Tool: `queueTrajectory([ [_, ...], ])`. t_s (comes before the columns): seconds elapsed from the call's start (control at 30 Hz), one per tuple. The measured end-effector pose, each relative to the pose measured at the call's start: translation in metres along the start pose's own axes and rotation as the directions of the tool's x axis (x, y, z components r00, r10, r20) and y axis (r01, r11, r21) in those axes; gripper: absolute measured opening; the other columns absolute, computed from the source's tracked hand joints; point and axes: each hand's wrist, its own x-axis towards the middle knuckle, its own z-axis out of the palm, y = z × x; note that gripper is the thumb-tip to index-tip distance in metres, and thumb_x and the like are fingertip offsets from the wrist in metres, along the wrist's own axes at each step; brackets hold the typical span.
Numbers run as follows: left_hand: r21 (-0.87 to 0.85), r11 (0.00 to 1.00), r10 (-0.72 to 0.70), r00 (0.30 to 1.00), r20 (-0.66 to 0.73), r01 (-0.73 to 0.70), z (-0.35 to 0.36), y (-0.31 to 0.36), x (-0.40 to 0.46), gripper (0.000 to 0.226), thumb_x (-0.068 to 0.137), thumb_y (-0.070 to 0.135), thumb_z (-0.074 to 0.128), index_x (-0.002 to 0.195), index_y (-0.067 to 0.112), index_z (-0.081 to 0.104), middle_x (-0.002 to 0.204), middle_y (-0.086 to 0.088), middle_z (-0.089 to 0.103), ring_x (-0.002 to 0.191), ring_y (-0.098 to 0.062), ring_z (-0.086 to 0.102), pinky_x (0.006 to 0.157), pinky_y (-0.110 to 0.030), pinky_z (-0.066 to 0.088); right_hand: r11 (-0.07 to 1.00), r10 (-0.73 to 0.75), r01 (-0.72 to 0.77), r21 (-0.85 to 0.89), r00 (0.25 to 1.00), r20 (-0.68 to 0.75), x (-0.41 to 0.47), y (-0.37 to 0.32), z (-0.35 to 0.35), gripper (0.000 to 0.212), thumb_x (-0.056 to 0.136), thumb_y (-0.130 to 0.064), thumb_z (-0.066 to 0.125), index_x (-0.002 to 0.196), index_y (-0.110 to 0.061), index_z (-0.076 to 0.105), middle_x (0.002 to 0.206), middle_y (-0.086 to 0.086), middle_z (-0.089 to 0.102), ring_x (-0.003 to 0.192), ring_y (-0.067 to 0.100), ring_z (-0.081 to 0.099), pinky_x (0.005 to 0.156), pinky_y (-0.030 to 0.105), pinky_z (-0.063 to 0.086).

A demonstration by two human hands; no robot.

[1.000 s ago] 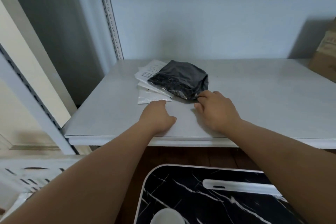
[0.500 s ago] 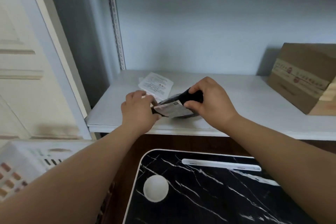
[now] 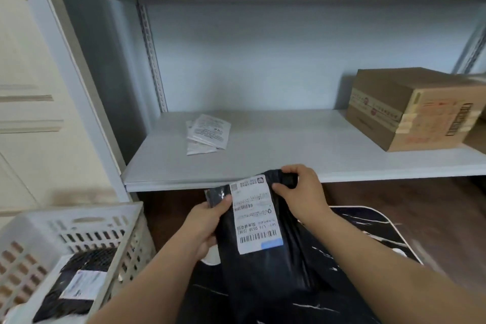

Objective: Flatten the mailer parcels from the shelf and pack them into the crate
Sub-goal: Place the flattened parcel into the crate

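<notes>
Here we grip the black mailer [image 3: 265, 258] below the shelf [image 3: 289, 150], left hand [image 3: 207, 221] and right hand [image 3: 302, 192] fingers clamped on its top edge.

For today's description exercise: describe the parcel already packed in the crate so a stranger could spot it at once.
Find the white slatted crate at lower left, beside the shelf. Inside lies a black mailer parcel with a white label, untouched, unlike the black mailer held in both hands.

crate [image 3: 86, 229] left of shelf [image 3: 289, 155], box [image 3: 410, 110] on shelf
</notes>
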Motion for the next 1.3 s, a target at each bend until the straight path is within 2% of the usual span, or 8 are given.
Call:
queueTrajectory([
  [0.17, 0.046, 0.999, 0.020, 0.986, -0.166, -0.012, 0.011, -0.031, 0.027, 0.006, 0.090, 0.016, 0.063, 0.095, 0.013, 0.065, 0.094, -0.010, 0.072, 0.090, -0.028, 0.067, 0.084, -0.043, 0.055, 0.953, 0.228, -0.277, 0.120, 0.920, 0.318, -0.018, 0.049, 0.006, 0.103, 0.068, -0.040, 0.083, 0.150, -0.026, 0.022, 0.133, -0.005, 0.048, 0.114, 0.009, 0.050, 0.099, 0.027, 0.041],
  [0.27, 0.339, 0.937, 0.178, 0.948, -0.265, -0.081, 0.006, -0.048, 0.042, 0.008, 0.090, 0.022, 0.064, 0.094, 0.016, 0.064, 0.094, -0.005, 0.068, 0.089, -0.025, 0.063, 0.080, -0.034, 0.050, 0.857, 0.392, -0.511, 0.068, 0.731, 0.558, -0.025, 0.075, 0.011, 0.053, 0.073, -0.021, 0.082, 0.119, -0.020, 0.056, 0.105, -0.007, 0.070, 0.088, 0.008, 0.066, 0.066, 0.023, 0.048],
  [0.4, 0.572, 0.819, 0.258, 0.920, -0.296, -0.046, -0.002, -0.071, 0.058, 0.014, 0.091, 0.029, 0.060, 0.096, 0.017, 0.059, 0.088, -0.001, 0.061, 0.085, -0.021, 0.056, 0.073, -0.031, 0.042, 0.825, 0.531, -0.565, -0.023, 0.760, 0.374, -0.024, 0.125, 0.033, 0.024, 0.079, -0.013, 0.077, 0.075, -0.012, 0.053, 0.082, 0.012, 0.067, 0.076, 0.025, 0.063, 0.063, 0.033, 0.050],
  [0.6, 0.359, 0.933, 0.102, 0.954, -0.281, 0.006, -0.003, -0.092, 0.070, 0.016, 0.084, 0.025, 0.071, 0.094, 0.020, 0.061, 0.102, -0.006, 0.067, 0.093, -0.024, 0.062, 0.087, -0.042, 0.052, 0.932, 0.342, -0.329, -0.150, 0.937, 0.066, -0.027, 0.136, 0.050, 0.015, 0.095, -0.020, 0.055, 0.086, -0.011, 0.047, 0.076, 0.004, 0.057, 0.074, 0.021, 0.052, 0.068, 0.034, 0.040],
  [0.8, 0.462, 0.884, 0.039, 0.975, -0.219, 0.068, -0.025, -0.081, 0.074, 0.079, 0.065, 0.042, 0.084, 0.131, 0.018, 0.048, 0.114, -0.001, 0.059, 0.107, -0.023, 0.058, 0.090, -0.037, 0.048, 0.974, 0.046, 0.032, -0.224, 0.941, 0.335, -0.017, 0.140, 0.041, 0.015, 0.094, -0.025, 0.058, 0.085, -0.024, 0.046, 0.071, -0.002, 0.059, 0.066, 0.015, 0.054, 0.068, 0.033, 0.045],
  [1.03, 0.809, 0.584, 0.090, 0.984, -0.157, 0.075, -0.028, -0.098, 0.074, 0.032, 0.087, 0.027, 0.065, 0.061, 0.015, 0.052, 0.069, 0.002, 0.060, 0.066, -0.012, 0.056, 0.060, -0.025, 0.045, 0.771, -0.212, 0.239, -0.591, 0.970, 0.116, -0.006, 0.130, 0.045, 0.038, 0.096, -0.027, 0.053, 0.133, -0.019, 0.053, 0.124, 0.000, 0.057, 0.112, 0.022, 0.052, 0.096, 0.036, 0.040],
  [1.17, 0.944, 0.305, 0.263, 0.942, -0.207, 0.122, -0.022, -0.107, 0.063, 0.031, 0.090, 0.036, 0.054, 0.113, 0.015, 0.053, 0.112, -0.004, 0.058, 0.100, -0.019, 0.057, 0.085, -0.031, 0.047, 0.690, -0.153, 0.215, -0.691, 0.977, 0.151, -0.025, 0.150, 0.045, 0.067, 0.097, -0.054, 0.015, 0.130, -0.016, 0.058, 0.139, 0.004, 0.053, 0.132, 0.023, 0.046, 0.106, 0.042, 0.033],
  [1.3, 0.970, -0.150, 0.526, 0.815, 0.241, -0.190, -0.008, -0.131, 0.054, 0.056, 0.095, 0.047, 0.035, 0.147, 0.027, 0.030, 0.151, -0.005, 0.034, 0.141, -0.025, 0.028, 0.115, -0.034, 0.017, 0.620, -0.045, 0.240, -0.747, 0.962, 0.271, -0.065, 0.170, 0.064, 0.072, 0.099, -0.056, 0.007, 0.129, -0.018, 0.060, 0.141, 0.003, 0.050, 0.138, 0.020, 0.036, 0.106, 0.040, 0.022],
])
